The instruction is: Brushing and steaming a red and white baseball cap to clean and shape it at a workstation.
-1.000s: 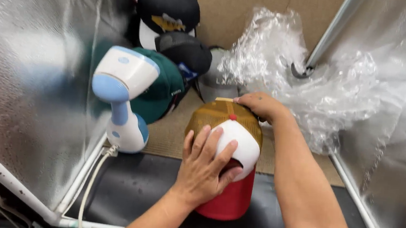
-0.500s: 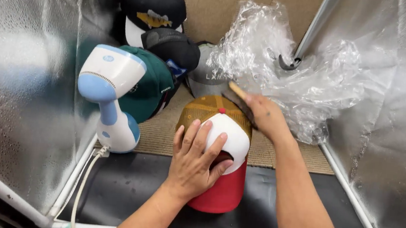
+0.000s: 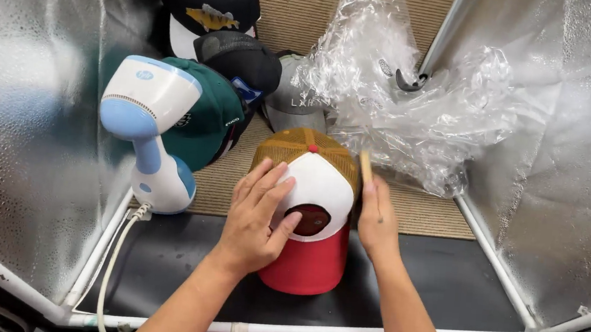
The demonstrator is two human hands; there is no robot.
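The cap [image 3: 309, 210], red brim toward the camera, white front panel and tan mesh crown behind, sits on the black mat [image 3: 456, 280] and looks light and soft, likely to dent under a squeeze, so the stiffer brim or front panel seems the safer place to grip. The left hand [image 3: 256, 219] lies spread flat on the cap's left front; the right hand [image 3: 376, 219], fingers straight, presses its right side and pinches a thin tan stick [image 3: 365, 168]. Left of the cap stands a white-and-blue steamer [image 3: 149, 132]; beyond it lie more caps [image 3: 213, 45] and crumpled clear plastic [image 3: 402, 90].
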